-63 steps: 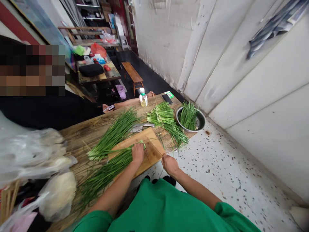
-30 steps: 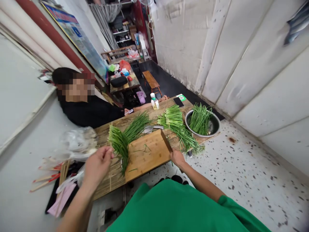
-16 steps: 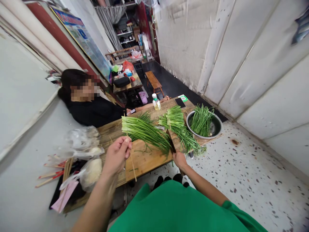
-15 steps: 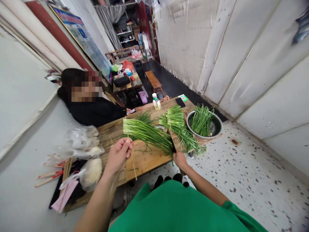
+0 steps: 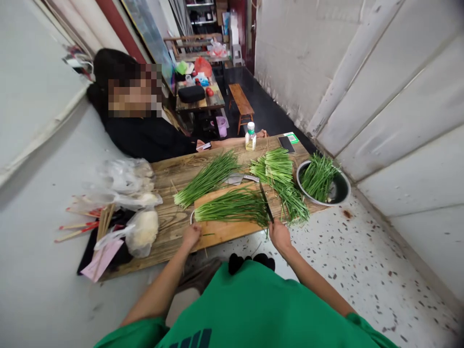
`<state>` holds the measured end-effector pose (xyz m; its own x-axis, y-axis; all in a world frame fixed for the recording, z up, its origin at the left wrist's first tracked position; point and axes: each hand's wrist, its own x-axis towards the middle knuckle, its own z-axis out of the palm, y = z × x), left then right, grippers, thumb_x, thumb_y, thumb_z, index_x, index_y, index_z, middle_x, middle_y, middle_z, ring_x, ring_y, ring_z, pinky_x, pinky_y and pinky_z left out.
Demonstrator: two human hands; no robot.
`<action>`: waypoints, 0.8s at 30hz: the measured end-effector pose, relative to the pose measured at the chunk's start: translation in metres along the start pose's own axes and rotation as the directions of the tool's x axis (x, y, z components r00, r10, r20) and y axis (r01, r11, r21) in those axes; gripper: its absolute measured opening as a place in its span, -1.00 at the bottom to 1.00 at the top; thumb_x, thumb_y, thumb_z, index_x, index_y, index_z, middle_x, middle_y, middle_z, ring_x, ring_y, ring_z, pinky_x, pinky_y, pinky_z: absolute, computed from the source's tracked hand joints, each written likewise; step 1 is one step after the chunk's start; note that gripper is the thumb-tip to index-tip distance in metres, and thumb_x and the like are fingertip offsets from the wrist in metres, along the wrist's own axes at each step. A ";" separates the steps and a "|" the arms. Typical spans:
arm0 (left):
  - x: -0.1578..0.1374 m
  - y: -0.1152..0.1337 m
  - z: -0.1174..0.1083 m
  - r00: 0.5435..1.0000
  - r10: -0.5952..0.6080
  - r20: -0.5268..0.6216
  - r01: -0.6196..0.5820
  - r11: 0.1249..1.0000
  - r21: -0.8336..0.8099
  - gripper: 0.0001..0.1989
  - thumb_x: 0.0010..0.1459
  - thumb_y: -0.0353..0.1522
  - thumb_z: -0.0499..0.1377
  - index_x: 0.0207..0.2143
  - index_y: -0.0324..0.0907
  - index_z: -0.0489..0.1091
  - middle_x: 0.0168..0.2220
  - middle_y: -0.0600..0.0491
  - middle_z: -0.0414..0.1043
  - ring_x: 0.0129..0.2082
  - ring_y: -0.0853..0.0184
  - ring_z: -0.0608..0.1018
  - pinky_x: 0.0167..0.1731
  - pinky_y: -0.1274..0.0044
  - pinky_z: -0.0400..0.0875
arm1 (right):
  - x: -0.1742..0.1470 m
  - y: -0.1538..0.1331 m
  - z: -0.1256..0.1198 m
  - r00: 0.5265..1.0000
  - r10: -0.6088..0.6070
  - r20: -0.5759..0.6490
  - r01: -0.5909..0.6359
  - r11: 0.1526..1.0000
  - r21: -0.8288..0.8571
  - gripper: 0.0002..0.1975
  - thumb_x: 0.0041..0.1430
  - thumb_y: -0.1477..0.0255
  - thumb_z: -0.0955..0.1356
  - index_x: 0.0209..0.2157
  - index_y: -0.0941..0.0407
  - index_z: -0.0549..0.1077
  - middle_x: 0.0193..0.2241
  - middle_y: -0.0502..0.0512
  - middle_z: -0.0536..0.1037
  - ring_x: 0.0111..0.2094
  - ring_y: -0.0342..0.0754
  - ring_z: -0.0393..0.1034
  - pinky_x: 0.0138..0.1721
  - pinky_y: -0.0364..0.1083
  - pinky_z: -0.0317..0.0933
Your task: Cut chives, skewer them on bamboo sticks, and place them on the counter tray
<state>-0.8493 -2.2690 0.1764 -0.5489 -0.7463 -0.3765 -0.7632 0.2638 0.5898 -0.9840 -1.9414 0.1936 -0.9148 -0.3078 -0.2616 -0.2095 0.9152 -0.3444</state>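
A knife [image 5: 267, 203] with a dark blade is in my right hand [image 5: 280, 235], its fingers wrapped round the handle at the table's near edge. The blade lies across the leafy ends of a bunch of garlic chives [image 5: 228, 208], spread on the wooden cutting board [image 5: 217, 233]. My left hand [image 5: 191, 235] is closed by the board's left front corner, below the pale stem ends; what it grips is hidden. Behind the board lie another bunch of chives [image 5: 206, 178] and a second knife [image 5: 242, 179]. More chives [image 5: 278, 164] are piled to the right.
A metal bowl [image 5: 342, 191] with chives stands at the table's right end. A bottle [image 5: 250, 137] and a phone [image 5: 286, 144] are at the back. Plastic bags [image 5: 139, 234] and wooden sticks [image 5: 104, 222] lie left. A person [image 5: 145, 137] in black sits across the wooden table [image 5: 166, 169].
My left hand has come down from the raised, skewered chives to the board's front corner. The chives now lie flat on the board, and the knife in my right hand shows more clearly.
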 end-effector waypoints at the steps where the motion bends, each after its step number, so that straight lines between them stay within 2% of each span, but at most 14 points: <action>1: 0.003 -0.001 -0.002 0.998 0.047 -0.037 -0.044 0.996 0.073 -0.70 -0.04 -0.16 0.12 -0.43 -0.25 0.34 -0.43 -0.16 0.43 -0.32 0.09 0.52 -0.36 0.40 0.35 | -0.001 -0.003 -0.001 1.000 0.002 -0.018 -0.003 1.000 -0.018 -0.74 0.30 0.41 0.10 -0.21 0.22 0.33 -0.32 0.23 0.54 -0.34 -0.03 0.46 -0.40 -0.14 0.11; 3: 0.009 0.004 -0.003 0.960 0.270 -0.073 -0.238 0.926 0.293 -0.51 -0.07 -0.17 0.18 -0.13 -0.31 0.35 -0.09 -0.32 0.37 0.02 -0.05 0.37 -0.05 0.28 0.25 | -0.002 -0.009 -0.005 0.999 0.003 -0.044 -0.005 0.999 -0.041 -0.75 0.30 0.41 0.10 -0.20 0.21 0.32 -0.31 0.22 0.53 -0.35 -0.05 0.45 -0.41 -0.14 0.09; 4: 0.012 0.008 -0.001 0.907 0.420 -0.037 -0.368 0.832 0.416 -0.36 -0.08 -0.16 0.21 0.02 -0.32 0.26 0.08 -0.34 0.24 0.14 -0.06 0.24 0.07 0.25 0.13 | -0.003 -0.012 -0.007 0.999 0.002 -0.052 -0.004 0.999 -0.046 -0.75 0.30 0.40 0.10 -0.19 0.21 0.32 -0.31 0.21 0.53 -0.36 -0.05 0.44 -0.41 -0.14 0.08; 6: 0.023 0.021 0.006 0.757 0.640 0.128 -0.584 0.576 0.573 -0.07 -0.15 -0.12 0.26 0.22 -0.33 0.01 0.26 -0.30 -0.07 0.26 -0.02 -0.01 0.20 0.25 -0.13 | -0.004 -0.019 -0.011 0.998 -0.004 -0.058 0.002 0.999 -0.042 -0.76 0.30 0.40 0.11 -0.18 0.20 0.31 -0.31 0.19 0.52 -0.37 -0.07 0.43 -0.41 -0.14 0.07; 7: 0.030 0.028 0.012 0.703 0.681 0.206 -0.644 0.485 0.591 0.05 -0.20 -0.09 0.29 0.26 -0.33 -0.08 0.29 -0.27 -0.18 0.28 -0.01 -0.10 0.22 0.26 -0.22 | -0.005 -0.022 -0.013 0.998 -0.007 -0.058 0.005 0.999 -0.037 -0.76 0.30 0.40 0.11 -0.19 0.20 0.31 -0.32 0.19 0.52 -0.37 -0.07 0.43 -0.41 -0.14 0.07; 9: 0.048 0.041 0.023 0.651 0.694 0.309 -0.702 0.396 0.592 0.20 -0.28 -0.04 0.32 0.29 -0.36 -0.21 0.31 -0.24 -0.29 0.30 0.02 -0.20 0.23 0.27 -0.31 | -0.007 -0.029 -0.015 0.998 -0.005 -0.055 0.004 1.000 -0.026 -0.77 0.30 0.40 0.11 -0.18 0.20 0.31 -0.31 0.19 0.52 -0.36 -0.08 0.42 -0.40 -0.15 0.07; 11: 0.067 0.048 0.035 0.649 0.668 0.364 -0.721 0.387 0.575 0.20 -0.23 0.00 0.28 0.29 -0.38 -0.27 0.31 -0.24 -0.31 0.30 0.04 -0.21 0.23 0.28 -0.33 | -0.010 -0.036 -0.015 0.999 -0.001 -0.046 0.000 1.000 -0.019 -0.77 0.29 0.41 0.12 -0.17 0.20 0.31 -0.31 0.19 0.53 -0.35 -0.08 0.42 -0.38 -0.15 0.07; 13: 0.080 0.050 0.047 0.671 0.638 0.378 -0.714 0.419 0.562 0.07 -0.06 0.00 0.17 0.29 -0.41 -0.26 0.31 -0.26 -0.25 0.30 0.07 -0.15 0.23 0.30 -0.30 | -0.013 -0.044 -0.013 0.999 0.008 -0.031 -0.008 1.000 -0.016 -0.77 0.29 0.41 0.11 -0.17 0.21 0.30 -0.31 0.19 0.53 -0.35 -0.07 0.42 -0.38 -0.15 0.07; 16: 0.082 0.045 0.059 0.715 0.634 0.294 -0.658 0.470 0.589 -0.15 0.14 -0.07 0.00 0.27 -0.47 -0.19 0.27 -0.31 -0.12 0.26 0.05 -0.03 0.20 0.29 -0.20 | -0.017 -0.056 -0.007 1.000 0.001 0.001 -0.001 1.000 -0.002 -0.76 0.29 0.41 0.11 -0.18 0.21 0.30 -0.34 0.19 0.54 -0.36 -0.06 0.42 -0.40 -0.15 0.06; 18: 0.075 0.043 0.062 0.720 0.647 0.250 -0.634 0.467 0.616 -0.23 0.18 -0.09 -0.04 0.26 -0.45 -0.11 0.24 -0.32 -0.04 0.23 0.02 0.05 0.17 0.27 -0.13 | -0.018 -0.066 -0.003 0.999 -0.032 0.026 0.032 0.999 0.025 -0.77 0.28 0.42 0.11 -0.17 0.21 0.30 -0.33 0.20 0.54 -0.35 -0.06 0.43 -0.39 -0.16 0.07; 20: 0.066 0.044 0.062 0.720 0.646 0.254 -0.627 0.449 0.637 -0.28 0.19 -0.10 -0.05 0.24 -0.42 -0.03 0.21 -0.30 0.05 0.18 0.03 0.12 0.13 0.27 -0.07 | -0.018 -0.077 0.000 0.995 -0.087 0.049 0.084 0.994 0.063 -0.78 0.27 0.43 0.12 -0.18 0.21 0.30 -0.32 0.19 0.54 -0.33 -0.06 0.43 -0.38 -0.16 0.08; 24: 0.060 0.046 0.056 0.699 0.657 0.282 -0.643 0.406 0.649 -0.23 0.16 -0.02 -0.06 0.24 -0.40 -0.02 0.18 -0.28 0.11 0.13 0.02 0.17 0.10 0.25 -0.04 | -0.016 -0.102 0.007 0.979 -0.185 0.086 0.174 0.977 0.121 -0.80 0.25 0.44 0.13 -0.22 0.19 0.30 -0.33 0.19 0.54 -0.31 -0.07 0.44 -0.35 -0.17 0.11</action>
<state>-0.9365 -2.2674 0.1406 -0.9813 -0.1762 -0.0776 -0.1781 0.9838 0.0183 -0.9454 -2.0319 0.2271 -0.8272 -0.4929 -0.2699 -0.3219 0.8093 -0.4913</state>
